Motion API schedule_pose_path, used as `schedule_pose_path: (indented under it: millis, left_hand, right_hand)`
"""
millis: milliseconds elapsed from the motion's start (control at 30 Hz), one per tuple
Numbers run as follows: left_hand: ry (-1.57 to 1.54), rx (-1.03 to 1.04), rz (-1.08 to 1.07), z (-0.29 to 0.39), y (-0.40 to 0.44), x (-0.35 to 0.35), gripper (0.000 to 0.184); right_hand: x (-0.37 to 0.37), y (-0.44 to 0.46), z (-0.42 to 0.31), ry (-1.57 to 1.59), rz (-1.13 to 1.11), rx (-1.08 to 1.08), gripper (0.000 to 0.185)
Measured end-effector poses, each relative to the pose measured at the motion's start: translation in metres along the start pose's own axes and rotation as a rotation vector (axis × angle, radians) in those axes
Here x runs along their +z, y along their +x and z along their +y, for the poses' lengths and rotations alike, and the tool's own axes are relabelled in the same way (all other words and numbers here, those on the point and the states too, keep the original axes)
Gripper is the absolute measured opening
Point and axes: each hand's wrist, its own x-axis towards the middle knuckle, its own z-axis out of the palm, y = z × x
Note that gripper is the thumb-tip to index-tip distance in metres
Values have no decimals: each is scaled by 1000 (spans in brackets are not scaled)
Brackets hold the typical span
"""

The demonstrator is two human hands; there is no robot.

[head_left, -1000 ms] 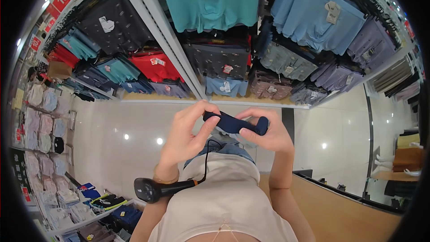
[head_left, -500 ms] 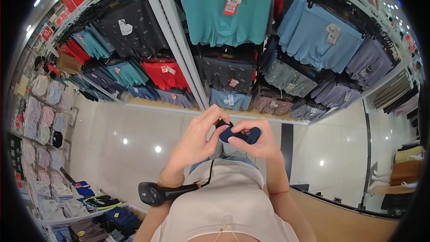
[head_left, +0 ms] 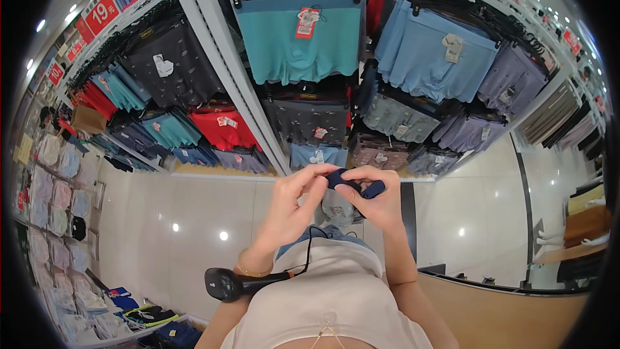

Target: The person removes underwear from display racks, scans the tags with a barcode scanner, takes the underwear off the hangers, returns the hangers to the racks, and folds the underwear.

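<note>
A small bundle of dark navy fabric point(head_left: 372, 189), bunched or rolled, is held in front of my body. My left hand point(head_left: 294, 203) pinches its left end between thumb and fingers. Around the right part of the bundle, my right hand point(head_left: 382, 207) has its fingers closed, the thumb lying across the front. Both hands are close together, their fingertips nearly meeting. The exact kind of garment cannot be made out. Against my left forearm rests a black handheld scanner point(head_left: 226, 285) with a cable point(head_left: 309, 245) running up from its handle.
Ahead stand white racks point(head_left: 216, 58) of hanging boxer briefs, including teal ones point(head_left: 300, 45) and light blue ones point(head_left: 439, 52). Packaged goods point(head_left: 59, 194) hang along the left wall. A wooden counter point(head_left: 491, 313) is at my right. Pale glossy tiles point(head_left: 194, 239) cover the floor.
My hands have risen slightly in view with the navy fabric, still gripping it. The view has shifted, so the racks appear lower and farther left. The scanner has shifted slightly with my arm.
</note>
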Motion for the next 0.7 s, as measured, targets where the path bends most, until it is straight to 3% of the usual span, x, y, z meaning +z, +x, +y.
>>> schedule_pose_path:
  millis: [100, 300, 500, 700]
  left_hand:
    - [35, 130, -35, -3, 5, 11, 26]
    - [112, 116, -141, -10, 13, 15, 28]
    - [-151, 37, -97, -19, 13, 27, 25]
    - [-172, -174, -141, -24, 12, 24, 27]
  right_hand:
    - [-4, -3, 4, -45, 13, -16, 16]
    - [-10, -9, 6, 17, 81, -12, 12]
    - [-22, -14, -12, -151, 41, -40, 16]
    - [-22, -16, -7, -209, 101, -24, 17]
